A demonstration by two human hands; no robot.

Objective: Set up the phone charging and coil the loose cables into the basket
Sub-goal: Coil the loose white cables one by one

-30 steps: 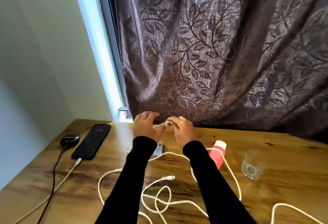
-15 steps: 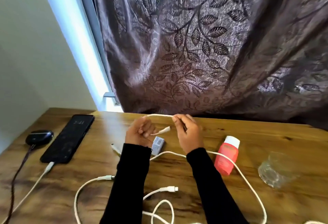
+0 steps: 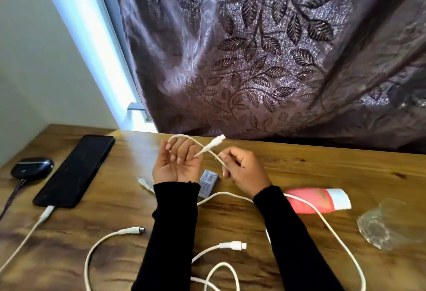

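My left hand (image 3: 176,165) faces palm up with a white cable (image 3: 184,137) looped over its fingers; thumb and fingers pinch the cable's end, whose plug (image 3: 215,142) sticks up to the right. My right hand (image 3: 242,170) pinches the same cable just right of the crossing. The cable runs on under my right sleeve and across the table (image 3: 334,166). A black phone (image 3: 76,169) lies at the left with a white charging cable (image 3: 45,213) plugged into its near end. No basket is in view.
Two loose white cable ends (image 3: 132,230) (image 3: 232,245) lie near my forearms. A small grey charger block (image 3: 208,181), a red tube (image 3: 315,202), an overturned glass (image 3: 387,225) and a black earbud case (image 3: 31,169) rest on the wood. A dark curtain (image 3: 253,60) hangs behind.
My left hand has turned palm up and the cable loop has grown over its fingers. The plug end has swung up and to the right. The camera has moved closer.
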